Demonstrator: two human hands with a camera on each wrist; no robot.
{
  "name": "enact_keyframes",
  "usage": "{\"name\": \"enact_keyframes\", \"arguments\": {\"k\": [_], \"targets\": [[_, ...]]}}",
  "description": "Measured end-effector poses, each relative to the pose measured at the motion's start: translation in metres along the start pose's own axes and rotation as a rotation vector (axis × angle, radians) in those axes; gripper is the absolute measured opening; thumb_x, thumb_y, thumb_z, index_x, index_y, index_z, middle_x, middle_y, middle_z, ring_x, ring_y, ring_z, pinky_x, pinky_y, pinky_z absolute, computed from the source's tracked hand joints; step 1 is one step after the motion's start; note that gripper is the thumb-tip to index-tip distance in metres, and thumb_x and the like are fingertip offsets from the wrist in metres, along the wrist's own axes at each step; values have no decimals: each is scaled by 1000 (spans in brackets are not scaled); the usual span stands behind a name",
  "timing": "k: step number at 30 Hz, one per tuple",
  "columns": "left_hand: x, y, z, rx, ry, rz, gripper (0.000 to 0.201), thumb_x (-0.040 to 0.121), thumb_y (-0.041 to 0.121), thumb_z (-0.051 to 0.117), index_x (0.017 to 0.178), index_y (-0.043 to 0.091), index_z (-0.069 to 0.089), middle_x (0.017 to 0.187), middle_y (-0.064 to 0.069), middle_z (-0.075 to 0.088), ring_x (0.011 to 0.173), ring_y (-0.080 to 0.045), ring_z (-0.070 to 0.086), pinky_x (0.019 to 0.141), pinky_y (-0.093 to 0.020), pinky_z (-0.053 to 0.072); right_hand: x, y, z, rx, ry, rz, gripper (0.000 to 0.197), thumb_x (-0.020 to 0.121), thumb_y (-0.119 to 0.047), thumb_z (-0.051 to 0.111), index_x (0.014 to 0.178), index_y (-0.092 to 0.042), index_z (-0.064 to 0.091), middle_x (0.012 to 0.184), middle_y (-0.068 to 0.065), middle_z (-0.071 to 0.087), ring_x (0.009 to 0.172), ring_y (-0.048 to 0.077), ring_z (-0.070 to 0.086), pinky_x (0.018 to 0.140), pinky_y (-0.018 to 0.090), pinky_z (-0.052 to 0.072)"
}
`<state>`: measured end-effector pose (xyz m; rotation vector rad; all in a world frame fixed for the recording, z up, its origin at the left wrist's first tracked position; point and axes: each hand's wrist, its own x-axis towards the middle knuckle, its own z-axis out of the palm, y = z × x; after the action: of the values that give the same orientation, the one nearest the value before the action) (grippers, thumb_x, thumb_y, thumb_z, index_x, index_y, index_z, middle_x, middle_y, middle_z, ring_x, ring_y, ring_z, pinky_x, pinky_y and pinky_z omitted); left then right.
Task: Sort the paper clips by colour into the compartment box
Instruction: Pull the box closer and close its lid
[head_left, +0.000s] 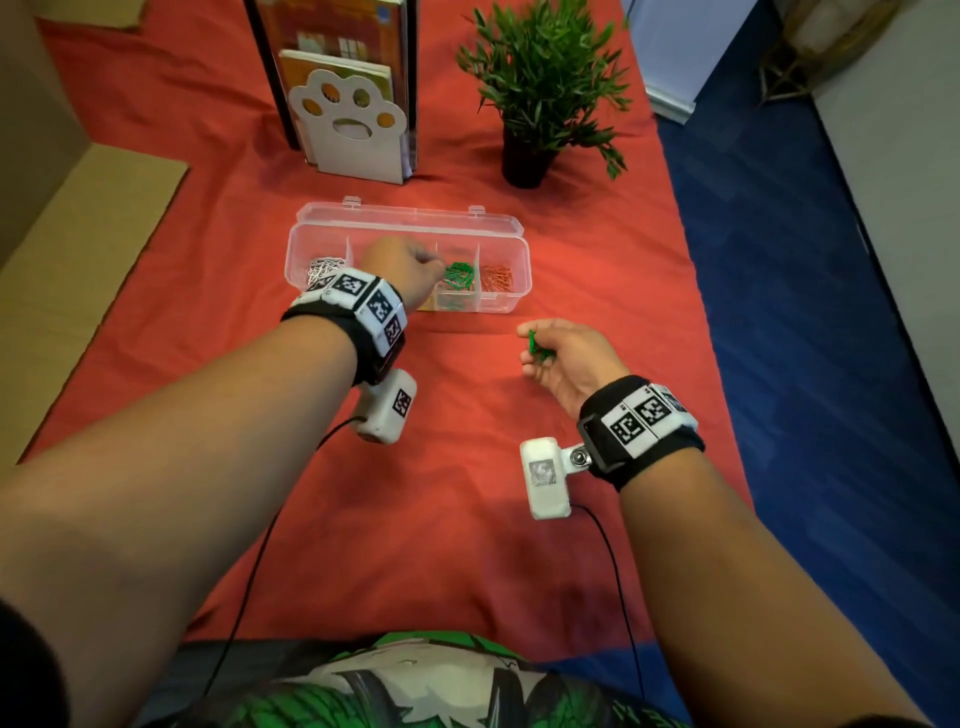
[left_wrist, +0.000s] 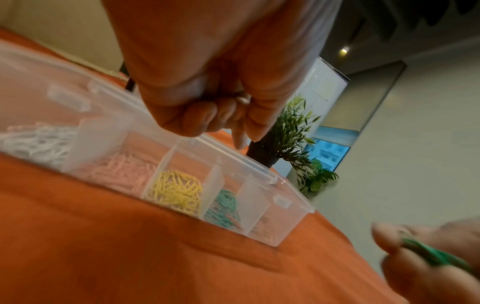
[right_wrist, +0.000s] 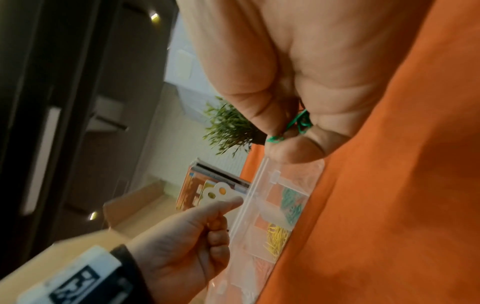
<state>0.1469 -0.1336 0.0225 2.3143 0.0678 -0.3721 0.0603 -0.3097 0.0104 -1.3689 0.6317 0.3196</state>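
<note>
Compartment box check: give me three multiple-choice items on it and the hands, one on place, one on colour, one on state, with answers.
1. Where is the left hand?
A. over the compartment box
B. on the potted plant
C. flat on the red cloth

2. What colour are the paper clips in the right hand?
A. yellow
B. green
C. white

3. What state is the box lid in?
A. shut and latched
B. lying apart on the cloth
C. open, hinged back behind the box

Answers:
1 A, the head view shows the hand above the middle compartments.
2 B, the right wrist view shows green clips pinched between the fingers.
3 C, the compartments lie uncovered and the lid stands back at the far side.
</note>
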Motion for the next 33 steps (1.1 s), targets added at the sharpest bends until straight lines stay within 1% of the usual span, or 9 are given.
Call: {"name": "enact_keyframes", "arguments": {"k": [4,6,8,13,17,20,23,26,33], "targets": [[-15,-24,7,-294,-50,-137,17,87,23,53,83,10,63,68,-17,57,61,-33,52,62,-31,47,18,-19,17,-202,70,-123,34,88,6,30,73,-13,54,62,7,47,50,13,45,41,18,42],[-25,-40,8,-471,-105,-219,19,87,16,50,68,15,52,57,-8,42,41,-20,42,42,-18,35,29,-31,28,-240,89,-173,37,87,7,30,71,-15,55,62,6,49,49,13,45,42,19,42],[-33,-55,8,-503,-104,-274,20,85,15,51,65,17,50,53,-1,36,29,-8,33,38,-13,26,39,-41,40,-266,100,-215,38,85,7,30,70,-17,54,60,5,49,47,12,46,42,19,43],[-24,-80,-18,-468,22,-446,37,78,48,55,60,17,62,27,5,35,25,-13,32,40,-19,27,67,-45,65,-352,57,-257,33,88,1,33,75,-20,54,68,3,52,57,11,52,52,21,47],[-5,-77,-34,-659,-36,-591,60,80,67,36,63,14,57,30,7,30,26,-10,26,42,-15,22,81,-42,71,-507,-72,-270,26,88,-9,45,80,-33,52,88,-13,52,76,-2,46,88,32,46],[3,-71,-36,-677,-104,-639,50,89,53,34,63,14,53,25,9,28,22,-6,23,38,-9,22,80,-42,64,-497,-3,-291,30,87,-2,44,91,-28,60,91,-9,55,82,6,52,91,34,45],[4,-68,-35,-741,-150,-670,39,93,33,31,62,16,48,23,5,23,20,-5,20,34,-5,19,62,-40,49,-579,69,-378,40,83,7,37,112,-4,62,98,6,60,92,19,58,87,33,47],[-5,-68,-34,-799,-155,-691,35,93,29,28,64,17,45,24,5,21,20,-5,18,34,-3,18,38,-28,32,-928,57,-474,42,83,6,39,110,-11,67,106,6,64,102,21,59,97,32,44],[-48,-80,-32,-842,-124,-706,34,92,27,27,65,16,45,25,5,20,20,-5,17,36,-2,19,9,-7,46,-1553,-14,-630,44,74,-11,54,113,-30,64,127,-6,46,125,26,30,104,45,21]]}}
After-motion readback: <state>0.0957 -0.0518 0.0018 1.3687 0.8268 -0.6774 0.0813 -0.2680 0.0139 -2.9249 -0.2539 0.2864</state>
